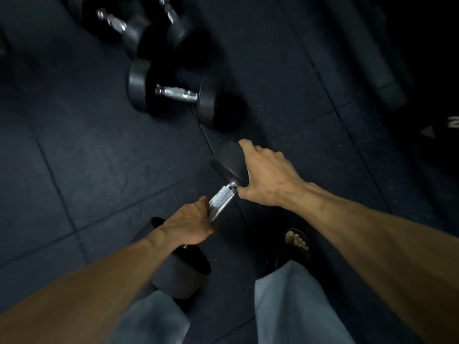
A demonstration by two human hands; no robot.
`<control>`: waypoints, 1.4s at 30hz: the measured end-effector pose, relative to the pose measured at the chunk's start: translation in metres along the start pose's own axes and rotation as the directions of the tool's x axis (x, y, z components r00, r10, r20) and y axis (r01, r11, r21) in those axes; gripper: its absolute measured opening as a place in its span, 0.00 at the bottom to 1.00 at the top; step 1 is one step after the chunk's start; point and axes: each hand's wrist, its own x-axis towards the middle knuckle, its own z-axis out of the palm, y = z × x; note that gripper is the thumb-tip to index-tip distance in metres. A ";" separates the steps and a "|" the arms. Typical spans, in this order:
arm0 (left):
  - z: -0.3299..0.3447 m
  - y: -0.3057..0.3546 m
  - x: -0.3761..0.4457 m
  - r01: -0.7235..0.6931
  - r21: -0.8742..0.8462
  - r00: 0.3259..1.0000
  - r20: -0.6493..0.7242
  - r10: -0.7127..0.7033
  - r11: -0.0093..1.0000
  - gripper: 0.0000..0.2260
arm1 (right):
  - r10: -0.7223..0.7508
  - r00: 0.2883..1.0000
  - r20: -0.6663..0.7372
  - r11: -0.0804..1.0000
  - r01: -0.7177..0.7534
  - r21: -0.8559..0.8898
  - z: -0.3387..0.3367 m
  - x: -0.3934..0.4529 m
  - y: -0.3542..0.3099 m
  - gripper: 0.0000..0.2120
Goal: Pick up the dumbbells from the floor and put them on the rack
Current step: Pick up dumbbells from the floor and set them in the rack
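A black dumbbell with a knurled chrome handle (pixel 219 202) hangs tilted in front of my legs. My left hand (pixel 188 224) is closed around the near end of its handle. My right hand (pixel 265 177) grips the far head (pixel 229 161), fingers wrapped over its edge. The near head (pixel 183 274) sits below my left wrist. A second dumbbell (pixel 173 93) lies on the floor further ahead. Two more dumbbells (pixel 119 24) (pixel 177 26) lie beyond it at the top of the view.
Dark rubber floor tiles (pixel 87 150) cover the ground. My sandalled foot (pixel 295 242) and grey trouser legs (pixel 295 306) are below the held dumbbell. Dark equipment (pixel 387 78) runs along the right edge, hard to make out.
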 end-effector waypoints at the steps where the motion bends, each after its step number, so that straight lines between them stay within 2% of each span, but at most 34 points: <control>1: -0.012 0.011 -0.017 -0.013 0.015 1.000 -0.006 0.013 1.000 0.16 | -0.001 1.000 -0.012 1.000 0.001 0.001 -0.022 -0.011 -0.003 0.41; 4: -0.053 0.050 -0.075 -0.036 0.072 0.999 -0.010 0.037 0.997 0.24 | 0.000 0.999 -0.037 1.000 0.001 0.021 -0.095 -0.049 -0.013 0.40; 9: -0.126 0.121 -0.187 -0.095 0.192 0.992 -0.060 0.108 0.977 0.17 | 0.008 0.995 -0.103 0.997 0.000 0.077 -0.229 -0.123 -0.033 0.38; 15: -0.198 0.224 -0.316 -0.158 0.353 0.962 -0.154 0.224 0.922 0.18 | 0.015 0.963 -0.268 0.996 0.008 0.086 -0.374 -0.219 -0.032 0.39; 20: -0.228 0.324 -0.382 -0.187 0.507 0.922 -0.205 0.328 0.841 0.19 | 0.021 0.927 -0.375 0.997 0.010 0.079 -0.464 -0.283 0.012 0.38; 26: -0.227 0.438 -0.403 -0.235 0.533 0.905 -0.187 0.383 0.813 0.14 | 0.006 0.915 -0.402 0.999 0.010 0.038 -0.536 -0.330 0.090 0.37; 31: -0.227 0.523 -0.389 -0.293 0.505 0.902 -0.136 0.410 0.812 0.16 | 0.065 0.924 -0.376 0.998 -0.060 0.025 -0.584 -0.344 0.160 0.33; 37: -0.243 0.616 -0.340 -0.377 0.496 0.900 -0.004 0.436 0.783 0.20 | 0.156 0.910 -0.383 0.987 -0.162 0.017 -0.625 -0.333 0.242 0.36; 42: -0.255 0.690 -0.301 -0.433 0.545 0.874 0.058 0.483 0.718 0.18 | 0.242 0.892 -0.381 0.969 -0.241 0.049 -0.650 -0.318 0.311 0.37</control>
